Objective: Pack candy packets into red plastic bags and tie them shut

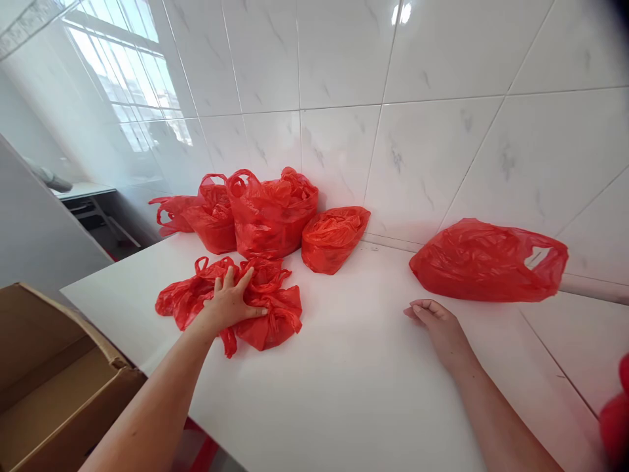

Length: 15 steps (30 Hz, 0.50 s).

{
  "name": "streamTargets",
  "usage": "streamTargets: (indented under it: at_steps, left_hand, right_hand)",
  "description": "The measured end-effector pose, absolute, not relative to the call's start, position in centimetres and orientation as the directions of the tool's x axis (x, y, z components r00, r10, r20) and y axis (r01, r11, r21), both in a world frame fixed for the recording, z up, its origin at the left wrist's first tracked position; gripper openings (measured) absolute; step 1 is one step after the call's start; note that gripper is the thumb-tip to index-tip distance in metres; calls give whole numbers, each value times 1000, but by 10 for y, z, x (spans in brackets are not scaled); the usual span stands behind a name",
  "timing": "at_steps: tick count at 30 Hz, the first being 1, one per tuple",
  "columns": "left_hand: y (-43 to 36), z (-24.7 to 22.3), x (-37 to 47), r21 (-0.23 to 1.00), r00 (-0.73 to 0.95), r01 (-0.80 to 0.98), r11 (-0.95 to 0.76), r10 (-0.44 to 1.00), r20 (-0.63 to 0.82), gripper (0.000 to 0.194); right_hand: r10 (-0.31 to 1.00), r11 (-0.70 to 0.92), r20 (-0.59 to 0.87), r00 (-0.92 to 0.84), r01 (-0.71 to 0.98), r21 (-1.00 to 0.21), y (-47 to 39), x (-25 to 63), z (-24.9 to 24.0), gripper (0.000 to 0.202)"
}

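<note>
My left hand (230,303) lies with its fingers spread on a pile of crumpled red plastic bags (272,314) at the left of the white table (339,387). My right hand (435,321) rests at the right of the table, its thumb and fingers pressed together, with nothing visible between them. Just behind it a red bag (481,259) with a looped handle lies near the wall. A rounded red bag (331,239) stands at the back centre, beside a larger, full red bag (272,216).
More red bags (213,219) stand at the back left. An open cardboard box (63,400) is beside the table's left edge. Behind the table rises a tiled wall (339,59). Something red (614,419) shows at the right edge.
</note>
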<state>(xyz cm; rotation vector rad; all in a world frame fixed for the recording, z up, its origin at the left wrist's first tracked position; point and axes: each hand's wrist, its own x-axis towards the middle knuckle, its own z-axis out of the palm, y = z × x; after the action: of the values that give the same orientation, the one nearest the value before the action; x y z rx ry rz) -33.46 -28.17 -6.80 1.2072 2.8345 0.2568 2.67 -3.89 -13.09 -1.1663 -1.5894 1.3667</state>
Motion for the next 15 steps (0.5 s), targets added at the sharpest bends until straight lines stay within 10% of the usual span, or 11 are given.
streamTargets:
  at_steps: [7, 15]
  left_hand:
    - [-284, -78, -325, 305, -529, 825, 476, 840, 118, 28]
    - [-301, -62, -342, 561, -646, 692, 454, 737, 199, 18]
  right_hand:
    - [947, 21, -40, -318, 187, -982, -40, 26, -129, 26]
    - [950, 22, -40, -309, 196, -980, -43, 25, -127, 27]
